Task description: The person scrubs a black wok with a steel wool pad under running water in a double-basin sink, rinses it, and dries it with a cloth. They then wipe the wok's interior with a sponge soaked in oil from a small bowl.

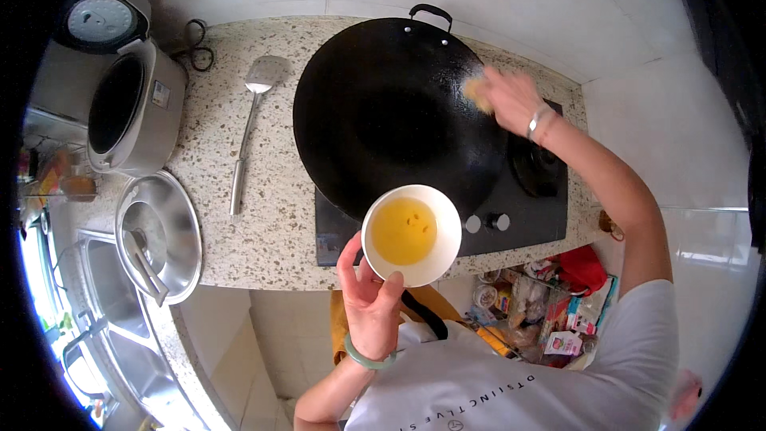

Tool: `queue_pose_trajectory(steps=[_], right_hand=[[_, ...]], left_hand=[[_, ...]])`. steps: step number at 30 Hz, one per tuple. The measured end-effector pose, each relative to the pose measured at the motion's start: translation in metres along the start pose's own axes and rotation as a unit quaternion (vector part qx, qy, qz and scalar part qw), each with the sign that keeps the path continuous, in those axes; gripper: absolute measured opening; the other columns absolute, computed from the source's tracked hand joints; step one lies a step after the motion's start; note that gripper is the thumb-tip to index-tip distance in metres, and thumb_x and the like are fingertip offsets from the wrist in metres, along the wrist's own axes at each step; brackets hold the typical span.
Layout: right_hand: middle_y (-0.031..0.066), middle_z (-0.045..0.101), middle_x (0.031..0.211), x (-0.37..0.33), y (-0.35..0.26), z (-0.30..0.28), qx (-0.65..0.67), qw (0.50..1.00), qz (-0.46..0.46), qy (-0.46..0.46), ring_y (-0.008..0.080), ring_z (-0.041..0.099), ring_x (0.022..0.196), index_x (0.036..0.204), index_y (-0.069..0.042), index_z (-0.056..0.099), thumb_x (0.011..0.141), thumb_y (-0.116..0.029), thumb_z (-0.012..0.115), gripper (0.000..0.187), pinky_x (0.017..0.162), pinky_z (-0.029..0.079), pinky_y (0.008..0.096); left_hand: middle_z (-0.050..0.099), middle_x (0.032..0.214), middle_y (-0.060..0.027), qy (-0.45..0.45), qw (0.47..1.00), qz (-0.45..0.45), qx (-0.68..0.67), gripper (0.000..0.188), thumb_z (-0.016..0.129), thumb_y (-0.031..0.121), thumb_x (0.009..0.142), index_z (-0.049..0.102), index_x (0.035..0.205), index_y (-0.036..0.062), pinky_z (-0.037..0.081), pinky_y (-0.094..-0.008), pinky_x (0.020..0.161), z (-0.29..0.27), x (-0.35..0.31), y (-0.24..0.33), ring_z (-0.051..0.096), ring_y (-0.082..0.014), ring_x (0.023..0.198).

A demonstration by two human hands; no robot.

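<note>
My left hand (373, 303) is closed round a white bowl (449, 235) of clear yellow liquid, held over the near edge of a stove. A few small orange bits show in the liquid (403, 231). At the right inner wall of a large black wok (383, 124), my right hand (513, 100) pinches a tan, spongy-looking piece (477, 95) against the metal. What exactly this piece is I cannot make out. The wok's surface looks shiny and wet beside it. The wok sits on the black stove (527, 227), its loop handle pointing to the far side.
A metal spatula (242, 144) lies on the speckled counter left of the wok. Further left stand an open rice cooker (155, 112) and a steel basin (187, 227) with a handled utensil in it, next to a sink (116, 279). Packages crowd a shelf (542, 311) below the counter.
</note>
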State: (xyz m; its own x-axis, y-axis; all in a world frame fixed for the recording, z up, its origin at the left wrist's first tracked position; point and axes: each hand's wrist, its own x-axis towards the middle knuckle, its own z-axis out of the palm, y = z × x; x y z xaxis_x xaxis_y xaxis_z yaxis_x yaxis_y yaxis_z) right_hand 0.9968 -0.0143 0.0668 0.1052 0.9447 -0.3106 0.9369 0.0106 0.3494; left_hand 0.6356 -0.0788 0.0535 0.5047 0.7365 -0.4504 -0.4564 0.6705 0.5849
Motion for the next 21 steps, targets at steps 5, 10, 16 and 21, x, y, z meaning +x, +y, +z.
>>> queue_pose_trajectory(steps=[5, 10, 16, 21], right_hand=[[0.0095, 0.066, 0.099, -0.070, -0.056, -0.005, 0.290, 0.936, -0.095, -0.174, 0.0250, 0.061, 0.092, 0.100, -0.012, 0.066, 0.079, -0.029, 0.067, 0.027, 0.077, 0.053, 0.0393], [0.0119, 0.063, 0.098, -0.015, -0.143, 0.013, 0.510, 0.838, -0.188, 0.051, 0.0314, 0.061, 0.091, 0.104, -0.009, 0.065, 0.088, -0.028, 0.059, 0.026, 0.082, 0.051, 0.0392], [0.0089, 0.056, 0.103, 0.070, -0.079, 0.053, 0.281, 0.919, 0.076, 0.267, 0.0276, 0.062, 0.087, 0.108, -0.021, 0.062, 0.086, -0.007, 0.055, 0.028, 0.072, 0.055, 0.0397], [0.0080, 0.056, 0.106, 0.082, -0.102, 0.069, 0.292, 0.895, 0.053, 0.334, 0.0285, 0.062, 0.091, 0.107, -0.015, 0.062, 0.082, -0.001, 0.058, 0.029, 0.074, 0.056, 0.0391]], left_hand=[[0.049, 0.134, -0.0120, 0.003, 0.999, -0.007, -0.051, 0.064, 0.058, -0.003, 0.089, 0.029, 0.143, 0.0166, 0.046, -0.0390, 0.097, 0.003, -0.001, 0.000, 0.051, -0.0236, 0.121], [0.046, 0.136, -0.0119, 0.028, 0.996, 0.009, -0.082, 0.064, 0.056, -0.004, 0.090, 0.028, 0.143, 0.0176, 0.047, -0.0433, 0.098, 0.011, -0.006, 0.009, 0.049, -0.0251, 0.123], [0.044, 0.138, -0.0113, 0.066, 0.998, 0.008, -0.011, 0.066, 0.054, -0.006, 0.088, 0.029, 0.144, 0.0196, 0.048, -0.0469, 0.099, -0.003, -0.013, 0.025, 0.048, -0.0272, 0.124], [0.044, 0.139, -0.0099, 0.088, 0.995, 0.044, 0.010, 0.066, 0.052, -0.006, 0.087, 0.032, 0.144, 0.0204, 0.048, -0.0482, 0.100, -0.017, -0.021, 0.039, 0.049, -0.0284, 0.124]])
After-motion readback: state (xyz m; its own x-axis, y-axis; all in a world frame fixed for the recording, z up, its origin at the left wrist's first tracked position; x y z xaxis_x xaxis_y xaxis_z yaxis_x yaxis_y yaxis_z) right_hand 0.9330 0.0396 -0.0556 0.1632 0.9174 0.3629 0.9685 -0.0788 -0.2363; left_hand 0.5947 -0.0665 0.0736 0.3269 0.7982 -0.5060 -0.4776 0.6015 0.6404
